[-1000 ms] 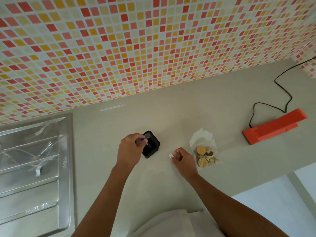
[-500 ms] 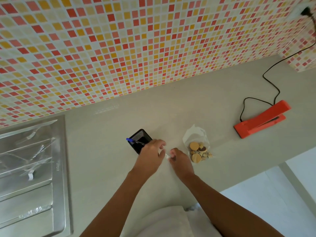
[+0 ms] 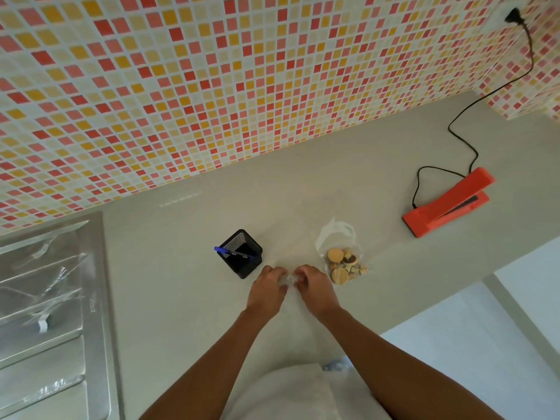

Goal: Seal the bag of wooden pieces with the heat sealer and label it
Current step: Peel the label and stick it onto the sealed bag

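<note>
A small white label [image 3: 291,278] is pinched between the left hand [image 3: 269,287] and right hand [image 3: 315,286], beside the bag [image 3: 341,262]; its writing cannot be read.

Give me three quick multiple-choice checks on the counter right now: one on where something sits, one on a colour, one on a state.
1. Where is the bag of wooden pieces?
A. In the sink
B. On the counter, between the pen holder and the heat sealer
C. Clamped inside the heat sealer

2. What colour is the heat sealer?
A. Orange-red
B. Black
C. Silver

3. What are the hands doing?
A. Resting flat and apart
B. Both pinching one small white piece
C. Lifting the bag

Answers:
1 B: the bag lies right of the black mesh pen holder and left of the sealer.
2 A: its body is orange-red, its cord black.
3 B: the left hand and right hand meet on a small white piece, probably the label.
</note>
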{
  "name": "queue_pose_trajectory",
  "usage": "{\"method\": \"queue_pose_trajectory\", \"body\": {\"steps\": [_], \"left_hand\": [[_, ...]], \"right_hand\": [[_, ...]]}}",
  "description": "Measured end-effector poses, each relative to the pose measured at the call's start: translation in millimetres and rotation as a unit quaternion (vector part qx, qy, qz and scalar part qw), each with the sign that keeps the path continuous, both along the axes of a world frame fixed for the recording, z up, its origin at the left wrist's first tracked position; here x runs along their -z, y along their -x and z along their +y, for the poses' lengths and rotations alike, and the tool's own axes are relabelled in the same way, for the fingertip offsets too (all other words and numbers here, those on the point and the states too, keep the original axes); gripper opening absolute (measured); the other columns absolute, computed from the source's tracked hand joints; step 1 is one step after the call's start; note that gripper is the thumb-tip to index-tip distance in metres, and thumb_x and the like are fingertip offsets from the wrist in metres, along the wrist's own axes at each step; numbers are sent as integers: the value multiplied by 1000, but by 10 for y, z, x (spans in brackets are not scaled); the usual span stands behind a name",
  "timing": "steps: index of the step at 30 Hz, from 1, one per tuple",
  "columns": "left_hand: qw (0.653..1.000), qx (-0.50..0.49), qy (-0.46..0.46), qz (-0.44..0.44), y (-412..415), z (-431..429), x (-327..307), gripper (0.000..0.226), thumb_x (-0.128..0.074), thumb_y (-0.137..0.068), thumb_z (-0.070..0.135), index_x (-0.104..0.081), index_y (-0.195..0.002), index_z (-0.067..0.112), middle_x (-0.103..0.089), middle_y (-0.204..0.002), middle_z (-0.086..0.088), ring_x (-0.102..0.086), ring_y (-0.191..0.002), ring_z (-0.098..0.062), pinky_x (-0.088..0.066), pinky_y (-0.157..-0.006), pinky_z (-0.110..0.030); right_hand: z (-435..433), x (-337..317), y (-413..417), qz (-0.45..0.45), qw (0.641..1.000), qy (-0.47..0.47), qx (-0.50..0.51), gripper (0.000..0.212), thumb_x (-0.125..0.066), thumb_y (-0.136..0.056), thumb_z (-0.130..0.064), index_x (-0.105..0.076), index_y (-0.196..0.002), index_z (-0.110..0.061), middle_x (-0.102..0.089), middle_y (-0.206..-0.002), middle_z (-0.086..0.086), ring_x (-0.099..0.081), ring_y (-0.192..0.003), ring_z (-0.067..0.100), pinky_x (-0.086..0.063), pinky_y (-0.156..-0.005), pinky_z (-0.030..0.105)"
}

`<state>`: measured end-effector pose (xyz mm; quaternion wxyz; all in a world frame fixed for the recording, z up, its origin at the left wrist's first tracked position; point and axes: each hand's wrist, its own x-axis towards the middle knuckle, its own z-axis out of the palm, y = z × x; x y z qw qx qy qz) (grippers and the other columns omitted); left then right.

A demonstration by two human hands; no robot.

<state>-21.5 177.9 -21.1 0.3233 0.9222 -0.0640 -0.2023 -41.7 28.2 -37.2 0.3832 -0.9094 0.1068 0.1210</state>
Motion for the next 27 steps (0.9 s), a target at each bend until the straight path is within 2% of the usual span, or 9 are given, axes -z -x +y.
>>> {"method": "queue_pose_trajectory", "body": {"steps": [5,8,11,13,15,18,21,25,27], "left_hand": [[989,-85,92,72,-4,39,5,8,-70,-87,14,-74,-92,19,-70,-90,5,-63,-77,-8,-46,-68,-12],[965,-128,191,127,-4,43,-189,6,-69,-88,15,-75,-88,17,-71,-83,0,-62,-66,-12,-45,-61,-20],[924,-153,305,172,-17,40,-573,10,-66,-91,16,-75,-94,16,-73,-88,-5,-62,-64,-13,-44,-53,-25],[901,-139,367,186,-25,28,-828,12,-65,-93,16,-76,-97,14,-75,-91,-6,-62,-67,-14,-45,-54,-25],[885,-121,407,190,-27,2,-1040,14,-65,-93,16,-75,-99,9,-75,-92,-9,-62,-68,-16,-46,-55,-25],[871,-107,441,187,-55,-63,-1294,15,-66,-92,15,-73,-99,4,-74,-92,-12,-62,-68,-19,-46,-57,-27],[871,-95,451,172,-90,-137,-1466,13,-65,-92,14,-73,-96,5,-73,-89,-11,-61,-69,-20,-46,-59,-29],[865,-89,467,161,-108,-252,-1601,11,-65,-92,13,-74,-92,6,-71,-86,-9,-60,-69,-21,-45,-60,-30],[862,-83,474,160,-111,-314,-1635,12,-64,-92,12,-73,-93,4,-70,-86,-9,-59,-69,-21,-45,-60,-31]], "right_hand": [[-115,2,23,-14,1000,-3,-28,8,-64,-92,-12,-70,-95,-8,-54,-90,-1,-53,-81,14,-38,-75,19],[-220,-176,8,-29,998,-46,-39,10,-63,-90,-11,-60,-81,-8,-50,-76,6,-45,-69,12,-35,-68,26],[-317,-594,-60,7,988,-147,-36,14,-53,-88,-11,-53,-75,-7,-55,-69,16,-46,-62,17,-38,-61,36],[-379,-913,-110,3,979,-195,-57,17,-51,-87,-8,-51,-71,-5,-52,-60,9,-46,-58,19,-37,-58,34],[-436,-1186,-147,-9,976,-202,-78,19,-51,-89,-5,-50,-69,-5,-45,-58,3,-40,-56,18,-33,-56,32],[-543,-1464,-195,-13,977,-188,-101,20,-51,-89,-7,-53,-70,-4,-41,-58,2,-36,-57,18,-30,-56,33],[-605,-1747,-231,-24,974,-177,-140,25,-48,-84,-25,-49,-59,-19,-38,-57,3,-33,-55,19,-28,-55,34],[-699,-1982,-283,-35,969,-163,-184,33,-44,-79,-33,-41,-60,-7,-33,-57,9,-28,-53,18,-24,-54,35],[-767,-2056,-319,-32,966,-161,-199,31,-44,-78,-33,-41,-59,-10,-31,-57,9,-27,-53,18,-24,-54,37]]}}
